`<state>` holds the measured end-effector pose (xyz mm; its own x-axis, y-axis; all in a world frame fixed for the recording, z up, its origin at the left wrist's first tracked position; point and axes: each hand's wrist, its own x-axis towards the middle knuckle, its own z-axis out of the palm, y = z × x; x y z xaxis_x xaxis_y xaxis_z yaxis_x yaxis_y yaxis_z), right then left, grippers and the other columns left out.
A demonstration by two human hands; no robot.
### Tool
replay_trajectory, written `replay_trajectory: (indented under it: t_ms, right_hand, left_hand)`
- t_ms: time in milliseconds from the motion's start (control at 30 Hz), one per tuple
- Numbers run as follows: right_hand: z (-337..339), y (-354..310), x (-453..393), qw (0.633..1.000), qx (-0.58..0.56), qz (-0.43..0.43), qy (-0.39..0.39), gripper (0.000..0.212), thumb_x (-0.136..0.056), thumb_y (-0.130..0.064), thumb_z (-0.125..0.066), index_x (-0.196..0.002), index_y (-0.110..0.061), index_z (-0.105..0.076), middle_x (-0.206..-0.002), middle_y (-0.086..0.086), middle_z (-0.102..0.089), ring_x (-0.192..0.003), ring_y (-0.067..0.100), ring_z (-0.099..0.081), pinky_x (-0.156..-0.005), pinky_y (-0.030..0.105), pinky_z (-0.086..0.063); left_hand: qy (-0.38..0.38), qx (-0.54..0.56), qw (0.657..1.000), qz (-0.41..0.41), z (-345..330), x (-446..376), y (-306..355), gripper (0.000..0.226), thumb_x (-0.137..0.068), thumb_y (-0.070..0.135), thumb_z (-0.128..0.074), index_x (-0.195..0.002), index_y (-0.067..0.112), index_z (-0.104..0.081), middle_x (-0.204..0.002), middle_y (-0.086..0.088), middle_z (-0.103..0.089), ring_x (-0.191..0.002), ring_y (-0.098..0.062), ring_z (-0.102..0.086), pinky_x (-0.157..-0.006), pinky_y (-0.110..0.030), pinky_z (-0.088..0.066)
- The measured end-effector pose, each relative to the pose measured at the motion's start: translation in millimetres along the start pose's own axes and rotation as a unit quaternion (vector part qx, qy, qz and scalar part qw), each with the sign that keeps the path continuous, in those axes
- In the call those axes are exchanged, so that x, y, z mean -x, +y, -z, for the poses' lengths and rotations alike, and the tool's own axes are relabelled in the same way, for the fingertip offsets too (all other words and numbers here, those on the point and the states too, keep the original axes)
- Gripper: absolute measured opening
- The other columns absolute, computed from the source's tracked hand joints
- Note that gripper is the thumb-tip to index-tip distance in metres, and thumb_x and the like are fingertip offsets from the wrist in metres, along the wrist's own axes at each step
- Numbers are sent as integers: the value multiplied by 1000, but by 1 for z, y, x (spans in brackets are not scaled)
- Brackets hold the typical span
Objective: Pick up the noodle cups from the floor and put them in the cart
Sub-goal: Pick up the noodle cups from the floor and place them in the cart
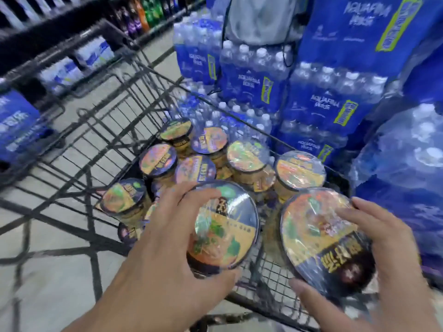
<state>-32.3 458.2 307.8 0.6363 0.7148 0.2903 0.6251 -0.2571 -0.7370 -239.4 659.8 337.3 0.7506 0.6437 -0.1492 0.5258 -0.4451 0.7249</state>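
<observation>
My left hand (165, 238) grips a noodle cup (224, 226) by its round lid, fingers over the rim and thumb beneath. My right hand (374, 255) holds a second noodle cup (321, 238) the same way, its lid tilted toward me. Both cups hang over the near end of the black wire cart (100, 130). Several more shrink-wrapped noodle cups (247, 156) with yellow and purple lids stand upright inside the cart's basket. The floor where cups lay is not visible.
Stacked packs of blue-labelled water bottles (323, 99) crowd the right side and behind the cart. A dark shelf with soda bottles (141, 15) and more water packs (19, 125) runs along the left. Pale floor tiles (48, 271) show through the cart's mesh at lower left.
</observation>
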Motion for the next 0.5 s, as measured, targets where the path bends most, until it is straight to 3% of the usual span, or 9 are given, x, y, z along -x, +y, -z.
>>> replay_trajectory:
  t_ms: [33,100,200,300,367,433,500]
  right_hand:
    - [-23,-11,-6,1000,8,18,-10,87,-50,-71,-78,-128,-37,-58,-141,4,-52,-137,1,-44,-113,10,-26]
    - [-67,-23,-23,1000,-5,11,-24,90,-45,-67,-78,-126,-35,-58,-141,4,-53,-137,9,-48,-113,11,-27]
    - [-122,-29,-46,997,-31,-34,-60,87,-38,-70,-74,-119,-42,-58,-137,2,-55,-132,8,-52,-109,6,-25]
    - [-150,-37,-52,997,2,-14,-74,86,-47,-65,-76,-126,-39,-57,-141,-1,-50,-138,1,-43,-111,7,-23]
    - [-156,-38,-48,995,19,-27,-96,85,-55,-58,-79,-133,-36,-54,-146,-4,-45,-141,-5,-36,-108,3,-23]
    - [-156,-26,-41,989,39,-77,-123,85,-58,-51,-82,-135,-37,-50,-149,-7,-39,-141,2,-38,-101,-3,-24]
    - [-153,-5,-30,980,90,-121,-131,85,-57,-53,-81,-135,-39,-47,-149,-7,-36,-138,12,-42,-103,-1,-25]
  left_hand:
    - [44,-42,998,10,14,-4,-4,106,-36,75,-87,-133,63,-43,-148,34,-29,-135,20,-31,-92,-18,-40]
    - [50,-81,995,19,51,8,-16,99,-48,73,-81,-136,70,-35,-147,40,-25,-130,23,-31,-89,-14,-36]
    - [67,-77,994,23,95,-2,-69,96,-48,70,-83,-135,64,-43,-142,34,-38,-122,23,-39,-87,-17,-38]
    - [85,-106,991,21,118,-7,-100,92,-46,61,-85,-131,59,-50,-140,27,-47,-120,24,-43,-87,-20,-40]
    - [59,-98,993,27,115,-25,-113,93,-44,58,-88,-130,56,-53,-139,25,-49,-123,19,-44,-88,-26,-45]
    - [14,-78,997,17,102,-47,-124,93,-37,67,-88,-123,49,-60,-134,16,-54,-130,7,-49,-99,-33,-47]
    - [-22,-81,996,-34,72,-60,-117,90,-43,71,-83,-126,56,-52,-143,23,-40,-130,8,-45,-97,-28,-44]
